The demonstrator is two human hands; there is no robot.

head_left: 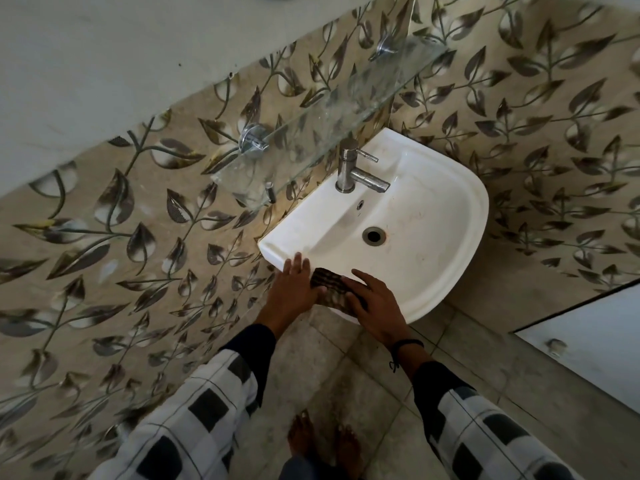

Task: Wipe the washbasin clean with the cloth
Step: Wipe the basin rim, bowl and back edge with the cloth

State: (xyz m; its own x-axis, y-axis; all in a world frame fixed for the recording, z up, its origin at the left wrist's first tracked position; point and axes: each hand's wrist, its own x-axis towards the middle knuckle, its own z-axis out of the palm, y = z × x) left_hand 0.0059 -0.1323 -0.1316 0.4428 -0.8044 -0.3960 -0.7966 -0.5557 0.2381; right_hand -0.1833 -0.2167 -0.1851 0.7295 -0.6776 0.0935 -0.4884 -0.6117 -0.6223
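A white wall-hung washbasin (446, 216) with a round drain (373, 235) and a steel tap (356, 173) sits at the centre right. A dark patterned cloth (329, 284) lies over the basin's near rim. My right hand (372, 306) lies flat on the cloth with straight, spread fingers. My left hand (294, 285) rests on the rim just left of the cloth, fingers straight, its thumb touching the cloth's edge. Faint brown marks show inside the bowl.
A glass shelf (329, 112) on chrome brackets juts from the leaf-patterned tile wall above and left of the basin. A white door (595, 341) with a knob stands at the right. My bare feet (322, 441) stand on grey floor tiles below the basin.
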